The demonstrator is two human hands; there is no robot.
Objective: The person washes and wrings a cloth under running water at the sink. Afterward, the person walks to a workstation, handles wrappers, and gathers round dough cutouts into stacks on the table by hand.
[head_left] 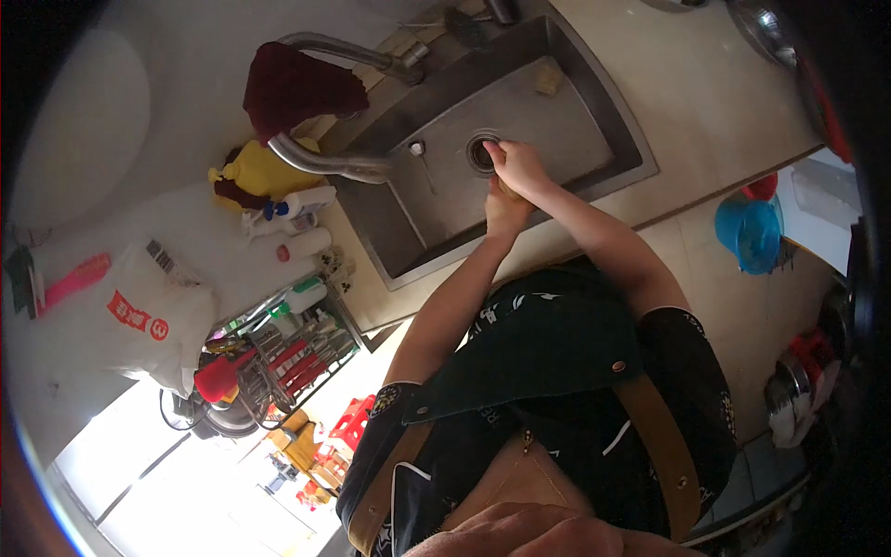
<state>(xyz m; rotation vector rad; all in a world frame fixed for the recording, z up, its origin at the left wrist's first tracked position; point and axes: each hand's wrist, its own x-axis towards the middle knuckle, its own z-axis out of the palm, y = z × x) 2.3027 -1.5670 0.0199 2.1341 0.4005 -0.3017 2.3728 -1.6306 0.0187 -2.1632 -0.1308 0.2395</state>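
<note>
Sink (445, 209), one: left hand (507, 215) and right hand (520, 170), fingers apparently curled round a mostly hidden yellowish item (507, 189) near the drain (480, 156); handling seemingly under way, portions done and left indeterminable.

No text is legible (even red print (137, 316) on the bag (176, 320)).
</note>
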